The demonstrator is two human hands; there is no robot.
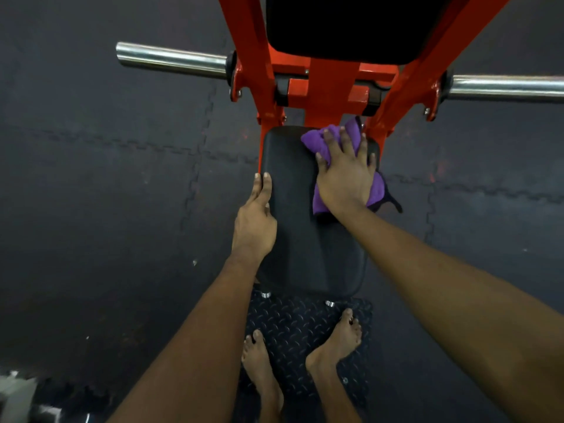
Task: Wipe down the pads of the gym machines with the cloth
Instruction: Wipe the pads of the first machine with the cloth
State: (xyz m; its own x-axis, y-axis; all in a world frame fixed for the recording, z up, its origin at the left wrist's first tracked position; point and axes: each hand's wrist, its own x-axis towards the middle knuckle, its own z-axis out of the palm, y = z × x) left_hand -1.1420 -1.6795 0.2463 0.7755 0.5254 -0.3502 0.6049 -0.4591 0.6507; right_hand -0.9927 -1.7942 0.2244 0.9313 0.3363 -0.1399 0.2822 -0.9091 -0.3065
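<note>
A long black pad (302, 239) of a red-framed machine lies below me, running away from my feet. My right hand (346, 175) presses flat on a crumpled purple cloth (317, 138) at the pad's far right corner; part of the cloth hangs off the right edge. My left hand (254, 222) grips the pad's left edge, fingers curled over its side. A second black pad (351, 25) sits higher up between the red beams.
The red frame (320, 87) carries chrome weight pegs to the left (171, 61) and right (503, 88). My bare feet stand on a black checker footplate (299, 334). Dark interlocking rubber floor tiles (106, 178) surround the machine.
</note>
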